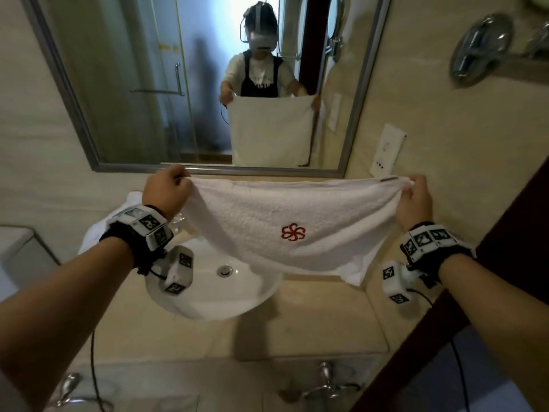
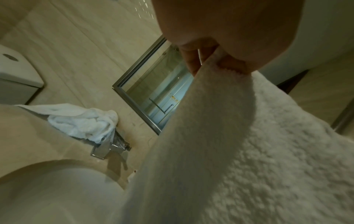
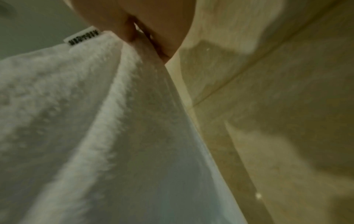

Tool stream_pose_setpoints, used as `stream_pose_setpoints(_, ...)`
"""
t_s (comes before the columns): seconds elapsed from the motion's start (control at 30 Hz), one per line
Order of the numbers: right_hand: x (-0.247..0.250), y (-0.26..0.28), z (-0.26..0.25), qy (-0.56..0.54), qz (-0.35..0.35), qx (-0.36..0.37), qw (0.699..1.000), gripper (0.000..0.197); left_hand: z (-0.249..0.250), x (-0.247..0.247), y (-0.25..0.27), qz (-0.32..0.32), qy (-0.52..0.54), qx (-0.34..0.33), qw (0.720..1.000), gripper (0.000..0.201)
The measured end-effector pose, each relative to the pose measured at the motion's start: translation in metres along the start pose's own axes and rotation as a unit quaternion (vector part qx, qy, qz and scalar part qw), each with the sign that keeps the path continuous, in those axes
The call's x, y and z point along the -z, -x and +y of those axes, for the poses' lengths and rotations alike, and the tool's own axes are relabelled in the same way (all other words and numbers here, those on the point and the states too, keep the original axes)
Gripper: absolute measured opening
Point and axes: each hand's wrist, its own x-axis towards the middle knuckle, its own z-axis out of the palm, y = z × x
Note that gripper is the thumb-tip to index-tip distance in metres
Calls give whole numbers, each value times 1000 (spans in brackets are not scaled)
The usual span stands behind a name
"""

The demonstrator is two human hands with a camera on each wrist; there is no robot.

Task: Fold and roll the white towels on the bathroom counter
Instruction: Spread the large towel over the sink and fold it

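Note:
A white towel (image 1: 267,221) with a red flower emblem hangs spread out above the sink, held up by its two top corners. My left hand (image 1: 166,188) pinches the left corner, and the left wrist view shows the fingers (image 2: 193,60) curled on the terry edge of the towel (image 2: 239,151). My right hand (image 1: 414,197) pinches the right corner beside a small label (image 3: 82,37), the towel (image 3: 67,121) draping below. A second white towel (image 2: 82,121) lies crumpled on the counter at the back left, behind the tap.
The white basin (image 1: 225,295) sits below the towel, sunk in the beige counter (image 1: 326,319). A chrome tap (image 2: 109,148) stands behind it. The mirror (image 1: 208,84) fills the wall ahead. A dark door frame (image 1: 505,248) stands at the right, a toilet tank (image 1: 17,251) at the left.

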Motion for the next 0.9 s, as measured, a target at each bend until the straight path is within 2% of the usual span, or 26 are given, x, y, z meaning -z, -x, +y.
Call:
stream_pose_setpoints(0.07,14,6,-6,9,4,16,1000,30,9,10,4,6,34,-11,999,35)
stream_pose_setpoints(0.2,25,6,-8,23,18,33,999,28,13,11,6,-20,98,5,995,17)
stream_pose_setpoints(0.3,15,6,7,87,-14,14,996,29,-7,-11,12,-85,107,67,988,9)
stream_pose_setpoints(0.37,-1,7,30,156,-75,-23,985,29,-33,-36,19,-150,73,92,982,12)
stream_pose_setpoints(0.47,-35,11,75,255,-181,-65,947,32,-77,-80,35,-242,19,120,963,11)
stream_pose_setpoints(0.57,-82,16,128,350,-286,-67,889,32,-122,-134,49,-333,-29,201,921,12)
stream_pose_setpoints(0.6,-99,17,143,380,-319,-63,866,31,-135,-151,53,-349,-32,228,908,13)
stream_pose_setpoints(0.67,-123,16,164,408,-364,-38,836,26,-153,-176,55,-355,-43,252,899,18)
stream_pose_setpoints(0.77,-164,-4,202,424,-383,-58,818,25,-179,-215,43,-378,-97,276,879,19)
stream_pose_setpoints(0.9,-205,-17,230,436,-394,-96,803,35,-206,-253,35,-399,-135,294,858,16)
